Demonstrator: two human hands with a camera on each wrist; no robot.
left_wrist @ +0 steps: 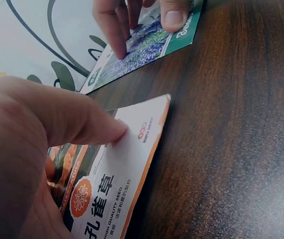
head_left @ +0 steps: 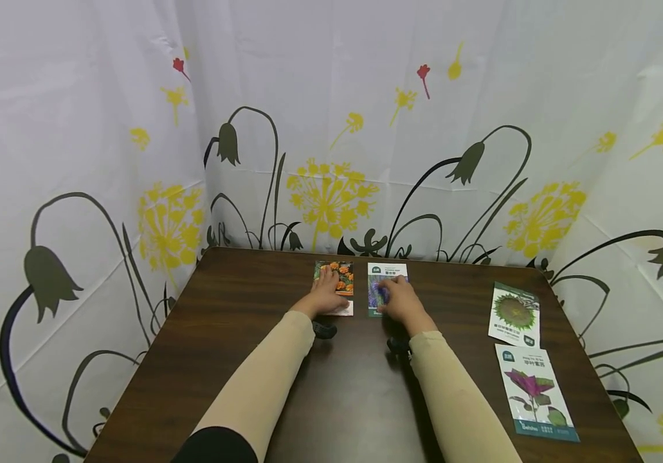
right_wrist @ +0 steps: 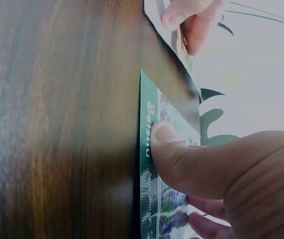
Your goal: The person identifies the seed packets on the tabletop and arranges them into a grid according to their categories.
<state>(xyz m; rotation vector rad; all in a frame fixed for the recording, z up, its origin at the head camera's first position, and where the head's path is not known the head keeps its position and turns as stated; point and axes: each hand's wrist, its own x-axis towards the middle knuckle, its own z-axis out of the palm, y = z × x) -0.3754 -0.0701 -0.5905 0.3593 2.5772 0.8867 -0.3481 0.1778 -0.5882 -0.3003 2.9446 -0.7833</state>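
While left hand (head_left: 323,296), spread, touches marigold packet (head_left: 345,280), right hand (head_left: 402,302) touches lavender packet (head_left: 374,293)

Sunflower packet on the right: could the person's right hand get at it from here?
Probably yes: the right hand touches the purple-flower packet, but only bare tabletop shows between that hand and the sunflower packet, so the way looks free.

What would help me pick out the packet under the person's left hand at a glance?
Start near the far edge of the dark wooden table, where two packets sit side by side. You want the orange-flower packet, under the left hand. Its bright orange blooms set it apart from the purple-flower packet beside it, under the right hand.
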